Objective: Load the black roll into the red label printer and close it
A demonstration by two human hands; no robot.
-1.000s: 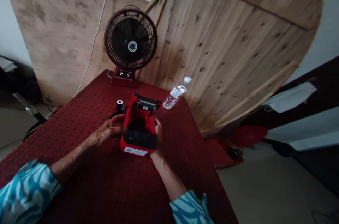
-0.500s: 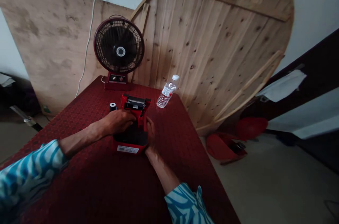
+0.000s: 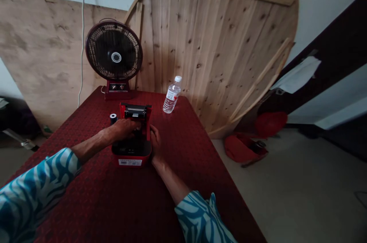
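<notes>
A red and black label printer (image 3: 130, 162) stands on the table with its lid raised at the back, showing a roller and dark inner parts. My left hand (image 3: 126, 128) reaches into the opening from the left, fingers bent over the middle of the mechanism. Whatever its fingertips pinch is hidden. Along the printer's right side lies my right hand (image 3: 155, 144), its fingers wrapped round the red wall. Just behind my left wrist stands a small dark roll (image 3: 113, 118) with a white top, apart from the printer.
At the table's back left is a dark red fan (image 3: 114, 57). A clear water bottle (image 3: 171, 97) stands at the back right. A round wooden board (image 3: 212, 44) leans on the wall behind the red-covered table (image 3: 183, 151). A red chair (image 3: 243, 149) is on the floor, right.
The whole view has shifted and levelled a little, so things sit further left. My left hand has stayed inside the printer with slightly changed fingers. My right hand keeps to its side.
</notes>
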